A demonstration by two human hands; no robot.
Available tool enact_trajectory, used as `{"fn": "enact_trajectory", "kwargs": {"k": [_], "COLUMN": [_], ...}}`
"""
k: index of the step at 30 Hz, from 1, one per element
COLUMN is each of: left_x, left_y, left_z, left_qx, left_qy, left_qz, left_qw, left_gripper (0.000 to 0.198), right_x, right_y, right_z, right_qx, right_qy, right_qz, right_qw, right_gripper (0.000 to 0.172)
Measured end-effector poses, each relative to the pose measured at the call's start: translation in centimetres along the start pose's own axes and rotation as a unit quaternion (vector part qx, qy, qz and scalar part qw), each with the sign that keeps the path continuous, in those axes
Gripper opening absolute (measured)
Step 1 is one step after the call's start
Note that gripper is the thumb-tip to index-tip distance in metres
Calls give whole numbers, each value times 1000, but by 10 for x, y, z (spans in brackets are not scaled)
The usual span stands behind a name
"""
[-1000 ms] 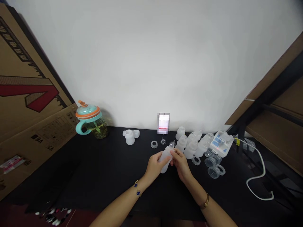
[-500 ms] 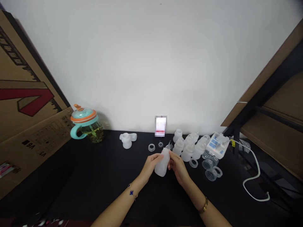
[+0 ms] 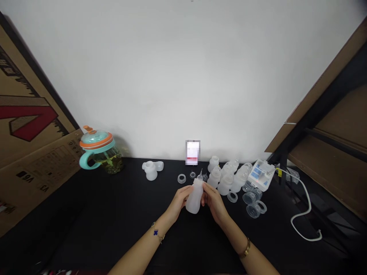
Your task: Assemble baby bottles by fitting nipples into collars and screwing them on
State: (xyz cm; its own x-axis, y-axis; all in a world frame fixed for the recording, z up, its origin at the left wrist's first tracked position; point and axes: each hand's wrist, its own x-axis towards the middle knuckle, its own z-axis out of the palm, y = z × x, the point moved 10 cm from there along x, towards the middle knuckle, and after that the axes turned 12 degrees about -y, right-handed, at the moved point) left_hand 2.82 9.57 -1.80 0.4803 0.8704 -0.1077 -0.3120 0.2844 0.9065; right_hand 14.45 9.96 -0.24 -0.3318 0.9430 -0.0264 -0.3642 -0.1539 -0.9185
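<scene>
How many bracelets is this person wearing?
2: a blue-charmed bracelet at the wrist of the left hand and a gold band bracelet at that of the right hand. None seems hidden.

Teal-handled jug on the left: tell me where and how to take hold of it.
Take the teal handle of the jug, coming from the front left. It is a rounded loop jutting out on that side, with an opening for fingers, and the jug stands upright. I'd avoid lifting by the lid; its fastening can't be seen.

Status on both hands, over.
Left hand, right hand: both holding one frosted-white plastic bottle. Frosted-white bottle cluster close beyond right hand, not between hands.
</scene>
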Motion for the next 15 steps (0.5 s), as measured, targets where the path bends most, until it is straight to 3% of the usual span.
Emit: {"fn": "enact_trajectory", "kwargs": {"k": [15], "left_x": [3], "left_y": [-4], "left_z": [4], "left_qx": [-59], "left_qy": [-16], "left_qz": [-6], "left_qw": [998], "left_gripper": [50], "right_x": [-1], "right_y": [0], "right_z": [-1], "right_qx": [-7], "right_qy": [3], "right_qz": [2], "right_qw": [1000], "right_gripper": [44]}}
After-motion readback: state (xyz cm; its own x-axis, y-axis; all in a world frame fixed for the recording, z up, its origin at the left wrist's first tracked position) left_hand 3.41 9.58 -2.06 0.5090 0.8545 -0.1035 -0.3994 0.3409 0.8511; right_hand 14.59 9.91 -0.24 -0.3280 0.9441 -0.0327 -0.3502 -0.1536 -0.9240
